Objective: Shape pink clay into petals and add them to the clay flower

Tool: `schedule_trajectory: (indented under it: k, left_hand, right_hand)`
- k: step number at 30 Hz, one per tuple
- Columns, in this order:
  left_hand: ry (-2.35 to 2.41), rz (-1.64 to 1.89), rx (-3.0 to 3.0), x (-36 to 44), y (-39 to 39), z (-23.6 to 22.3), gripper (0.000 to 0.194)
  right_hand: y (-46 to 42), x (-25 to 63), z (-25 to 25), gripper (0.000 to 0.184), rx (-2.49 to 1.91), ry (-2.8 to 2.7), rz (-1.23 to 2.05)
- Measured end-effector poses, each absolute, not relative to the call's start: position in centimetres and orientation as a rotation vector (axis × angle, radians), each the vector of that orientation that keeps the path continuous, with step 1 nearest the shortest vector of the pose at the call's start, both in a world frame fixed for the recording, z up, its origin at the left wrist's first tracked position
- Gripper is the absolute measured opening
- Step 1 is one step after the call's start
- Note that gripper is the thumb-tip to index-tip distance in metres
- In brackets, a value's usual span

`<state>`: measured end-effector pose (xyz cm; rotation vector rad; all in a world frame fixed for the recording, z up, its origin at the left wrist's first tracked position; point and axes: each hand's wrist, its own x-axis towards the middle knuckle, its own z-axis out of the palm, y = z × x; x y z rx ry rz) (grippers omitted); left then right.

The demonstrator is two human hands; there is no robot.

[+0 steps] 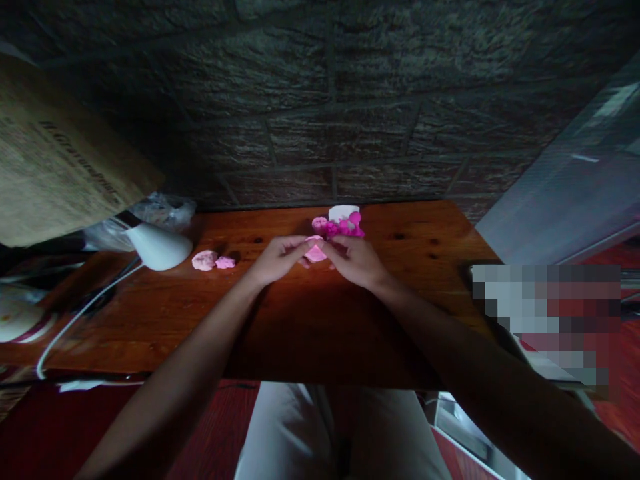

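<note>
A flattened lump of pink modelling clay (pixel 316 249) is pinched between my two hands, above the middle of the wooden table. My left hand (pixel 286 257) grips its left side, with the thumb on top. From the right, my right hand (pixel 354 259) holds the other side, its thumb also pressing the surface. Just behind the hands lie a small pink clay lump (pixel 319 223), several magenta pieces (pixel 345 225) and a white lump (pixel 344 213). Off to the left rest a pale pink clay lump (pixel 205 260) and a smaller pink lump (pixel 225 263).
A white lamp-like object (pixel 159 247) with a white cable stands at the left on the wooden table (pixel 310 320). Behind it are a brown paper bag (pixel 65 160) and clear plastic. A stone-block wall (pixel 300 100) rises along the back edge. A grey panel (pixel 560 173) is at right.
</note>
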<state>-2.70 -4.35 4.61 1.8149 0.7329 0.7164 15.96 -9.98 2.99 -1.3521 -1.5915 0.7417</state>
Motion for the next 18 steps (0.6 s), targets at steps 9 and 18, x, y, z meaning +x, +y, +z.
schedule_trajectory:
  k: [9, 18]
  left_hand:
    - [0.712, 0.701, 1.942, -2.8, -4.63, 4.47, 0.043]
    - [0.738, 0.693, 1.989, -2.84, -4.61, 5.02, 0.052]
  right_hand:
    - [-10.43, 16.19, 3.82, 0.064, -1.284, -1.934, 0.636]
    - [-10.26, 16.23, 3.51, 0.055, -1.285, -1.952, 0.632]
